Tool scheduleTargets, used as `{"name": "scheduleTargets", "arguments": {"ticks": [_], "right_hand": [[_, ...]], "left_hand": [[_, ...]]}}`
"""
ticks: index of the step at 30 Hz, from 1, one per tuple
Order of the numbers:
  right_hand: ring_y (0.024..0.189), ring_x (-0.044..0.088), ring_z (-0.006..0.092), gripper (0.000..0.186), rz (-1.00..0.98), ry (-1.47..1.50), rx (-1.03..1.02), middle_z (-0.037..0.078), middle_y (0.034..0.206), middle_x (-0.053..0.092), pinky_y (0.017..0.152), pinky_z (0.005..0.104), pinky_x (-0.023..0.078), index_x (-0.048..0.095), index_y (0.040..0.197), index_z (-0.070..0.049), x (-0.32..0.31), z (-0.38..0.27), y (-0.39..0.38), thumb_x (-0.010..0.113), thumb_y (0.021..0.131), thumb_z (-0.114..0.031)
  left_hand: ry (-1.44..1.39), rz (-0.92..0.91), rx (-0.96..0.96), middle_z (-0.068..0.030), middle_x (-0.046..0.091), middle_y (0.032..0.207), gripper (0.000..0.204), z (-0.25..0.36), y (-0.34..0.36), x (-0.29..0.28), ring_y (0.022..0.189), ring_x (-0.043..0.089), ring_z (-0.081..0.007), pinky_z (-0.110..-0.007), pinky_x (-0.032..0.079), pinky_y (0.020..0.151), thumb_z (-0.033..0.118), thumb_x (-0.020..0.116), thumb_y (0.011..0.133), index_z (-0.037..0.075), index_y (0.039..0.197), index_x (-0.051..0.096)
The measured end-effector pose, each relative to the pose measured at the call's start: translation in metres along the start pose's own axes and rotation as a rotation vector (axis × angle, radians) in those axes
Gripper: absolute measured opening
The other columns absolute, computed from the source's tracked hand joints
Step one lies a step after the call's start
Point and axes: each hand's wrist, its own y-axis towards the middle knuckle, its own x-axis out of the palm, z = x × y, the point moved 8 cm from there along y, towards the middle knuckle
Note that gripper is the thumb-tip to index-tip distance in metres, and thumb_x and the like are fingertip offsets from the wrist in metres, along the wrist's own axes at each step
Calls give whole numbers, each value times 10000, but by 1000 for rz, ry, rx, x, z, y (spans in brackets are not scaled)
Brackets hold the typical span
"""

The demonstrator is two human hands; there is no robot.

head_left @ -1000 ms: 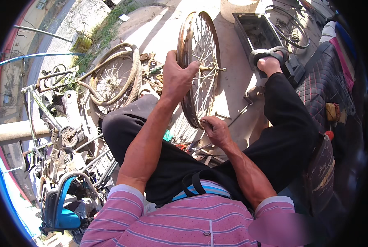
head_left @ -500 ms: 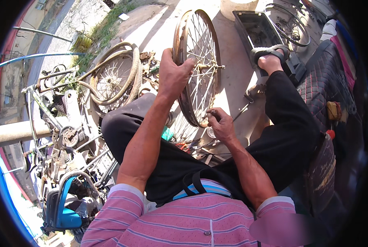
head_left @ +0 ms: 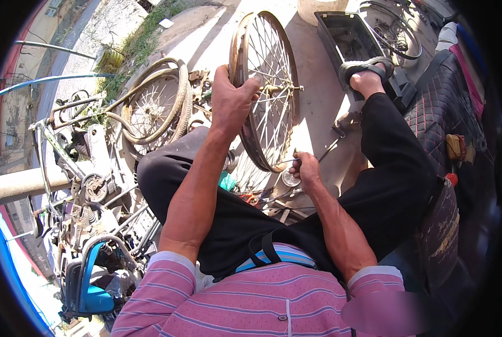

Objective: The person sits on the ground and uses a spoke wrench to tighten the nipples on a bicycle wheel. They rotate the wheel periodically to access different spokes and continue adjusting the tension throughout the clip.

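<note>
A rusty, tyreless bicycle wheel (head_left: 241,50) with spokes and a hub stands upright between my legs, slightly tilted. My left hand (head_left: 232,104) is closed on the left side of its rim. Just right of the rim's bottom, my right hand (head_left: 307,171) has curled fingers around a thin metal piece, too small to make out exactly. A small round silver object (head_left: 291,180) lies below that hand, partly hidden by it.
Bicycle wheels and hoops (head_left: 150,106), frames and parts (head_left: 96,188) crowd the left. An open dark bin (head_left: 346,39) lies beyond my sandalled foot (head_left: 366,78), coiled rims (head_left: 402,39) behind it. A quilted dark mat (head_left: 428,118) borders the right.
The wheel's top and my left hand have shifted left and slightly up. My right hand has moved right and upward, off the rim's bottom, and the thin metal piece now shows in it.
</note>
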Motion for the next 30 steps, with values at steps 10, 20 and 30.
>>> {"name": "scheduleTargets", "arguments": {"ticks": [10, 20, 30], "right_hand": [[647, 576, 163, 213, -99, 235, 292, 16, 758, 560, 522, 287, 408, 549, 1052, -77, 2, 32, 14, 482, 1021, -276], [641, 618, 179, 221, -37, 4, 73, 31, 764, 573, 534, 297, 448, 571, 1084, -49, 18, 9, 2, 510, 985, -237], [662, 568, 188, 202, -124, 268, 325, 15, 754, 560, 556, 307, 418, 556, 1010, -91, 8, 49, 28, 487, 1017, -281]], "left_hand": [[9, -14, -8, -141, 646, 966, 469, -4, 2, -2, 802, 678, -182, -309, 585, 684, 174, 744, 871, -77, 1191, 510], [125, -33, 74, -150, 670, 970, 422, -5, 2, 1, 820, 698, -185, -318, 600, 699, 160, 728, 884, -74, 1180, 539], [50, -48, 7, -153, 668, 988, 442, -2, -1, 0, 847, 702, -196, -325, 605, 702, 161, 733, 871, -71, 1193, 540]]}}
